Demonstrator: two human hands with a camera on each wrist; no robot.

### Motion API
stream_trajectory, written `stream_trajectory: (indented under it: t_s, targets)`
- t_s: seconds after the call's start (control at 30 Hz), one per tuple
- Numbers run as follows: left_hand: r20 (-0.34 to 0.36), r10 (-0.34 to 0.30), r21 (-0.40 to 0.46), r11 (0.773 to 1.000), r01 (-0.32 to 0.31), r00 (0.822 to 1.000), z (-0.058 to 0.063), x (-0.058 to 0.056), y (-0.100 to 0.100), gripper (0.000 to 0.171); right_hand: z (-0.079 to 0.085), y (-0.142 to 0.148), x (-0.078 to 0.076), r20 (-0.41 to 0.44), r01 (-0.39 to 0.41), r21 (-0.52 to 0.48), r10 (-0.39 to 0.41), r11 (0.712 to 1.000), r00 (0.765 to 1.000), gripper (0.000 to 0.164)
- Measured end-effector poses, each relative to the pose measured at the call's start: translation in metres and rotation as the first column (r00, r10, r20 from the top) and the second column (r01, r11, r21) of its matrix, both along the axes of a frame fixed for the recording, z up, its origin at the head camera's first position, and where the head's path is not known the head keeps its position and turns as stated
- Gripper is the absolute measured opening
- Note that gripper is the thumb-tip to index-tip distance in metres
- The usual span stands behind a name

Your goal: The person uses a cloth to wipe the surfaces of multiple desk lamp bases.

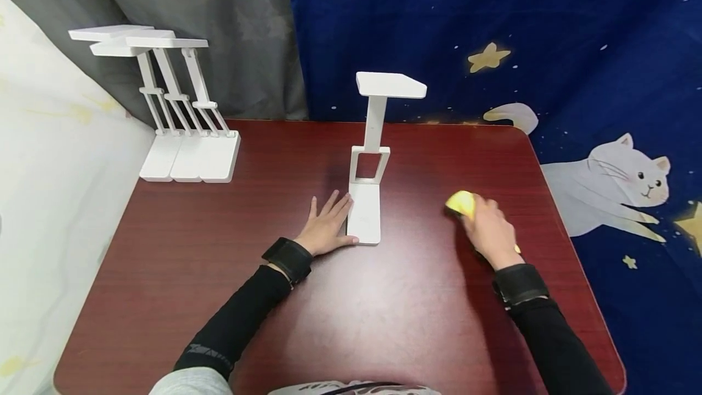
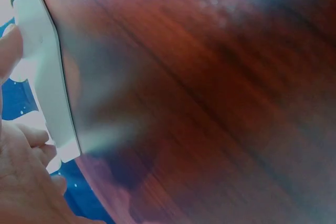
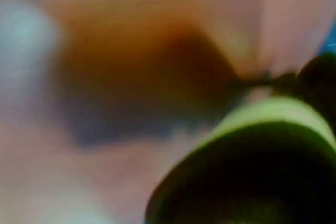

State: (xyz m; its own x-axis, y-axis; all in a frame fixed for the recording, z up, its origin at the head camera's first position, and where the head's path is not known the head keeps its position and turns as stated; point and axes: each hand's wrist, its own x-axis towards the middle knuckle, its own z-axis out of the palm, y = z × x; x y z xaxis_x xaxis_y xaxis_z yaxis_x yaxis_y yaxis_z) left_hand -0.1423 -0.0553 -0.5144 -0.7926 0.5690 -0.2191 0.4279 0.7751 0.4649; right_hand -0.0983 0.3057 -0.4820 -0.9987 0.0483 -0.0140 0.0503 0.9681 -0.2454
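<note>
A white folding stand (image 1: 364, 212) is upright mid-table, with a flat base, an open frame and a slanted top plate. My left hand (image 1: 323, 228) is at the left side of its base, fingers spread and fairly straight, thumb at the front corner. In the left wrist view the base (image 2: 47, 72) lies between thumb and fingers. My right hand (image 1: 490, 230), well to the right of the stand, grips a yellow thing (image 1: 462, 203) with a dark underside, mostly covered by the hand. The right wrist view is blurred and shows a dark rounded shape with a yellow-green rim (image 3: 273, 111); I cannot tell its kind.
Several similar white stands (image 1: 189, 157) are packed side by side at the table's back left corner. The reddish-brown table (image 1: 230, 309) ends at a grey curtain (image 1: 241, 35) and a blue patterned cloth (image 1: 395, 11) behind. A white cloth (image 1: 49, 200) hangs along the left.
</note>
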Motion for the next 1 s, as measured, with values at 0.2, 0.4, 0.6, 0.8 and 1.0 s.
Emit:
stream_trajectory:
  t_s: [0.2, 0.4, 0.6, 0.8, 1.0]
  targets:
    - [-0.021, 0.017, -0.057, 0.998, -0.018, 1.0, 0.002, -0.004, -0.003, 0.097, 0.016, -0.074, -0.041, -0.062, -0.484, -0.067, 0.481, 0.872, 0.875, 0.055]
    - [-0.093, -0.03, -0.125, 0.992, 0.019, 0.995, 0.003, -0.006, 0.002, 0.099, 0.007, -0.127, -0.067, -0.06, -0.562, 0.095, 0.568, 0.822, 0.821, 0.052]
    - [-0.146, -0.047, -0.183, 0.983, 0.02, 0.988, 0.008, -0.008, 0.006, 0.1, -0.005, -0.139, -0.062, 0.024, -0.506, 0.129, 0.507, 0.853, 0.861, 0.049]
    - [-0.171, -0.044, -0.175, 0.985, 0.013, 0.984, 0.009, -0.008, 0.005, 0.099, -0.001, -0.134, -0.039, -0.009, -0.585, 0.151, 0.593, 0.797, 0.805, 0.046]
    - [-0.184, -0.053, -0.171, 0.985, 0.021, 0.981, 0.005, -0.007, 0.005, 0.099, -0.001, -0.127, -0.012, -0.019, -0.647, 0.105, 0.652, 0.756, 0.758, 0.046]
